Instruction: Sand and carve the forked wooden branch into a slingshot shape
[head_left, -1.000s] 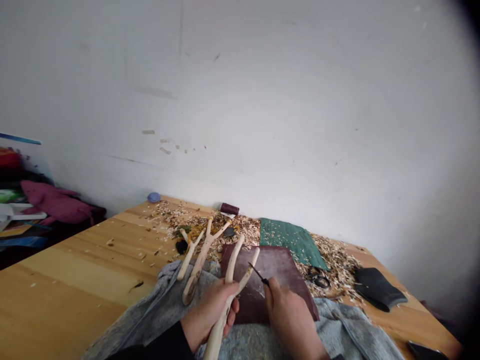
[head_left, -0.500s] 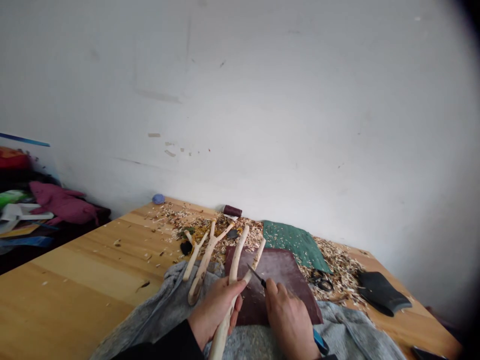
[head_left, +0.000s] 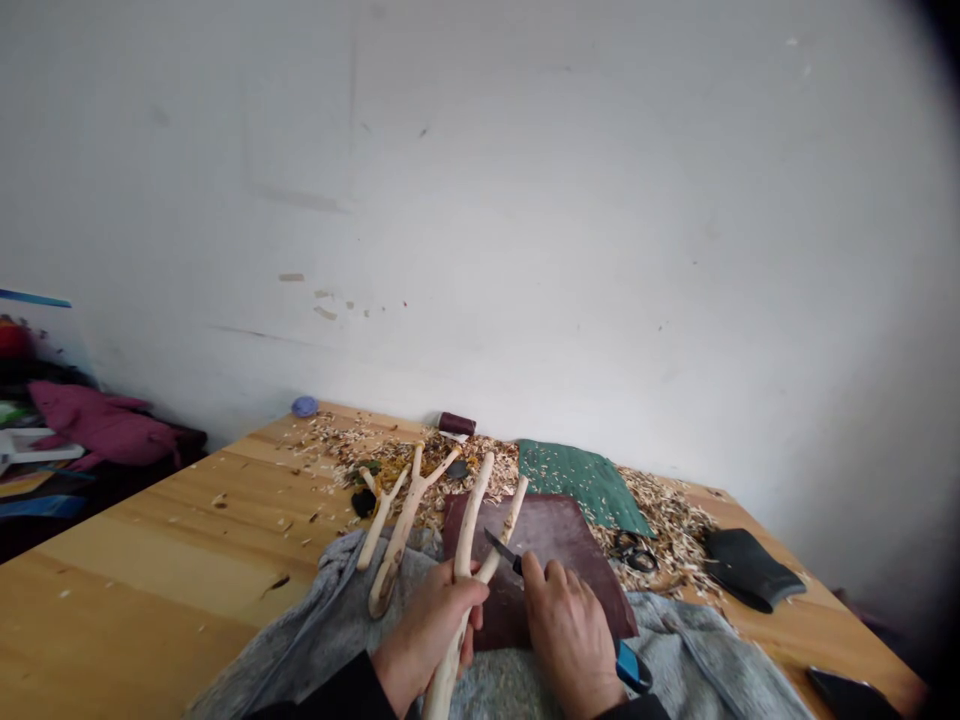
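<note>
Far left of frame, a maroon cloth (head_left: pixel 97 425) sits on a dark heap, off the pine counter (head_left: pixel 150 530). Moving right: a blue lump (head_left: pixel 304 406) by the wall, then two peeled forked branches (head_left: pixel 405 520) lying on loose wood shavings (head_left: pixel 390 460) and the edge of a gray fleece (head_left: pixel 330 600). Behind them stands a dark red spool (head_left: pixel 456 424). Bottom center, my left hand (head_left: pixel 427 630) has its fingers closed around the forked stick (head_left: pixel 461 600), which stands tilted up with both prongs over a dark red leather pad (head_left: pixel 547 530). Just right of it, my right hand (head_left: pixel 570 640) has its fingers closed on a knife (head_left: pixel 501 548) with a blue handle; the blade is right at the stick's right prong, contact unclear. Further right: green cloth (head_left: pixel 577 475), scissors (head_left: pixel 636 555) in shavings, a black rubber sheath (head_left: pixel 746 570), and a phone (head_left: pixel 847 695) at the bottom right corner.
</note>
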